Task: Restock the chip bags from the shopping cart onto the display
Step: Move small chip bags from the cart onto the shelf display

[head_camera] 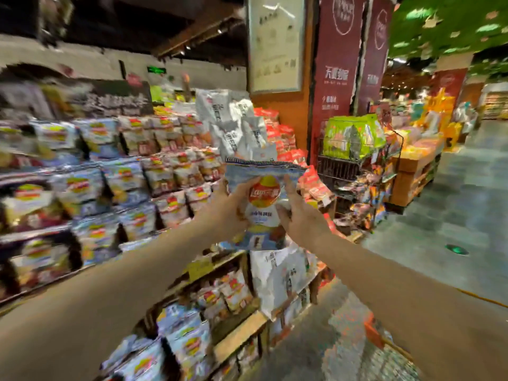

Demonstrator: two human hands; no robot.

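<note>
I hold a light-blue chip bag [264, 199] with a red and yellow logo upright in front of me, out past the display's end. My left hand [233, 204] grips its left side, fingers curled round the edge. My right hand [299, 213] pinches its right side, thumb on the front. The display [231, 255] of tiered wooden shelves fills the left half, packed with several rows of similar chip bags [129, 174]. The whole picture is blurred. The orange edge of what may be the shopping cart [373, 334] shows at the lower right.
White snack bags [233, 125] are stacked at the display's far end and hang below [277, 276]. A wire rack [357, 160] with green and red packs stands ahead on the right beside a red pillar [335, 78]. Grey floor aisle [453, 199] runs to the right.
</note>
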